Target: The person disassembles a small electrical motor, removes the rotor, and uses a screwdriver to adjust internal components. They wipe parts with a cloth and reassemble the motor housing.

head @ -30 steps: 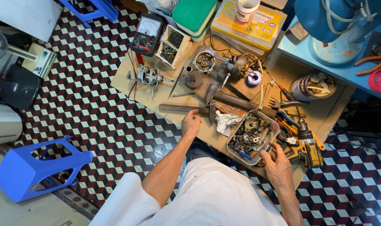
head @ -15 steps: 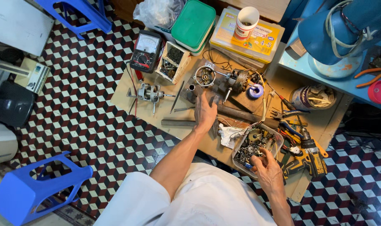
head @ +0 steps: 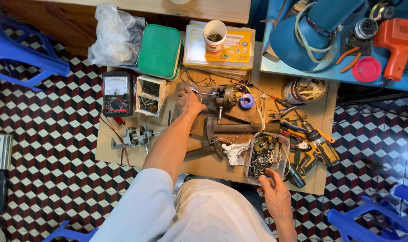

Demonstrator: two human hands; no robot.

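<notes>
Dull metal motor (head: 224,96) on matt cardboard sheet (head: 177,168).

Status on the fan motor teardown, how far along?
Done: one small motor lies apart on the cardboard sheet, and loose parts fill the clear tray. In hand: left hand rests on the motor with shaft; right hand at the tray's edge. Left: that motor looks assembled, wires attached.

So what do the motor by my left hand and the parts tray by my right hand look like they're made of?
The motor under the left hand looks like bare metal: dull grey housing, a thin shaft, and what may be coppery windings. The parts tray at the right hand looks like clear plastic, since the small metal bits inside show through its walls, though glare leaves that open.
</notes>
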